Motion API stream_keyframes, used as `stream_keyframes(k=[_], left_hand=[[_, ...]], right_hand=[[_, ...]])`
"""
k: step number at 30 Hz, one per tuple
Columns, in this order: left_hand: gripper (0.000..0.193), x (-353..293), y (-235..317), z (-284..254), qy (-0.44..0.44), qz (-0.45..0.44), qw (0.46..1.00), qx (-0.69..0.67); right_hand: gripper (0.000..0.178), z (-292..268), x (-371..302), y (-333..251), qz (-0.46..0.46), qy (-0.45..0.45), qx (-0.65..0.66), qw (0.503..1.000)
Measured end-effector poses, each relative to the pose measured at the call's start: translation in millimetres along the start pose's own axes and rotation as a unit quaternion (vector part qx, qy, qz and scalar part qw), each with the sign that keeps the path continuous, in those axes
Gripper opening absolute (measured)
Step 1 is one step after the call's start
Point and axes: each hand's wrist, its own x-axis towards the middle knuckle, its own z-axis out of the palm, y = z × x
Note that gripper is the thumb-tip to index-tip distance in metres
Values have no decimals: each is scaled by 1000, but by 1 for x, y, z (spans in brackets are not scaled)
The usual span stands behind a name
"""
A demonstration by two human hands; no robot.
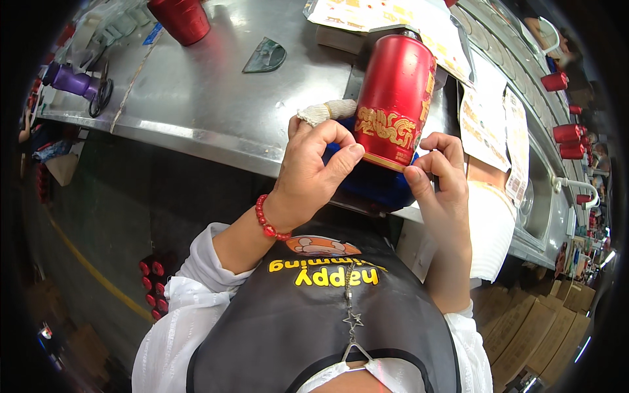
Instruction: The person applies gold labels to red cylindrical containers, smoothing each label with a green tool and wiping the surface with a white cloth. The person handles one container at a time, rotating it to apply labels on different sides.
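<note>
A shiny red bottle (397,88) with gold ornament round its lower part lies tilted in front of me, its dark neck pointing away. Under its near end a blue support (370,185) shows. My left hand (308,160) is closed at the bottle's lower left edge, thumb tip against it. One left finger seems to wear a white knitted cover (327,111), lying along the bottle's side. At the lower right edge, my right hand (442,173) pinches with thumb and forefinger. Whether a thin film is between those fingertips cannot be made out.
Printed decal sheets (486,124) lie to the right, more beyond the bottle. A dark scraper-like plate (265,55) and another red bottle (180,19) rest on the metal table (203,92). At far left is a purple tool (71,81) with a cord. Cardboard boxes (544,327) stand lower right.
</note>
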Motion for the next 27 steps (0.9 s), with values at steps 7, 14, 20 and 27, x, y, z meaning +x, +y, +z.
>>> stream_keyframes(k=[7, 14, 20, 27], left_hand=[[16, 1, 1, 3, 5, 10, 1000, 15], [16, 1, 4, -1, -33, -7, 998, 47], [17, 0, -3, 2, -13, -8, 1000, 9], [19, -21, -5, 1, 116, -8, 991, 63]], right_hand=[[19, 2, -1, 6, 11, 11, 7, 1000], [19, 4, -1, 9, 21, 11, 16, 1000], [22, 4, -2, 14, 45, -1, 43, 998], [27, 4, -3, 16, 39, -11, 43, 998]])
